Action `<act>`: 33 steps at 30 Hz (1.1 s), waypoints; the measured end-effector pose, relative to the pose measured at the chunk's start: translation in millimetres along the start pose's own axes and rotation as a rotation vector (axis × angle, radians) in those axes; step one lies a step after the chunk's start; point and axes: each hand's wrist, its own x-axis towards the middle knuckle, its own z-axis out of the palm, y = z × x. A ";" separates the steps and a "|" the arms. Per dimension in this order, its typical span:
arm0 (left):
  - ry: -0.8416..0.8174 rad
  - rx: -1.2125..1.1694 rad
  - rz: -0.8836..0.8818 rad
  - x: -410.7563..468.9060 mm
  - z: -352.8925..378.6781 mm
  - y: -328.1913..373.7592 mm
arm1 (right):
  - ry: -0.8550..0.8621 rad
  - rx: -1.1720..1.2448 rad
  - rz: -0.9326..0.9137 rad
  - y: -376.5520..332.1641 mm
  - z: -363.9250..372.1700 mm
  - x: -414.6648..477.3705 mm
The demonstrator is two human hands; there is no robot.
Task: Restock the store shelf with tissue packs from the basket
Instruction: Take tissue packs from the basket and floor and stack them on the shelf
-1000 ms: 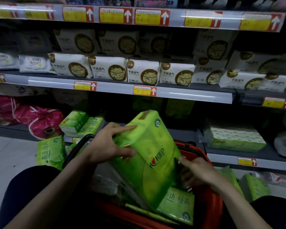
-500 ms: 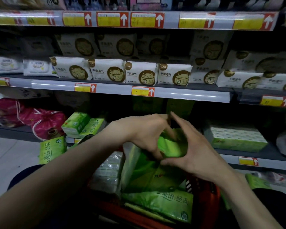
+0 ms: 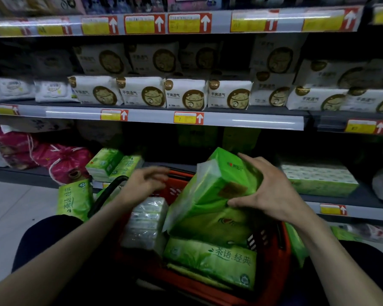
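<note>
A red basket (image 3: 272, 281) sits in front of me with several green tissue packs in it. My right hand (image 3: 268, 191) grips a large green tissue pack (image 3: 212, 186) by its right end and holds it tilted above the basket's load. My left hand (image 3: 144, 182) hovers open over the basket's far left rim, blurred, touching nothing I can make out. A flat green pack (image 3: 210, 259) lies at the basket's front, and a clear-wrapped white pack (image 3: 146, 221) stands at its left.
The bottom shelf (image 3: 332, 196) holds green packs (image 3: 111, 164) at left and a wide green-and-white pack (image 3: 318, 180) at right, with a dark gap behind the basket. Pink bags (image 3: 60, 160) sit far left. One green pack (image 3: 73, 198) leans beside the basket's black handle (image 3: 106, 195).
Both hands were clasped together over the pack half a second ago. Now my left hand has come off and moved left, while my right hand keeps the pack, lifted and tilted.
</note>
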 end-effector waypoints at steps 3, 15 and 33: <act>0.020 -0.153 -0.270 -15.1 -1.5 -37.8 | 0.105 0.180 0.039 -0.1 -9.2 -2.9; -0.145 -0.652 -0.431 -1.8 -0.1 11.7 | 0.365 0.641 0.150 -6.1 -3.0 -5.5; -0.229 -0.340 0.025 42.5 -27.5 8.6 | 0.013 0.295 0.233 23.1 21.0 5.8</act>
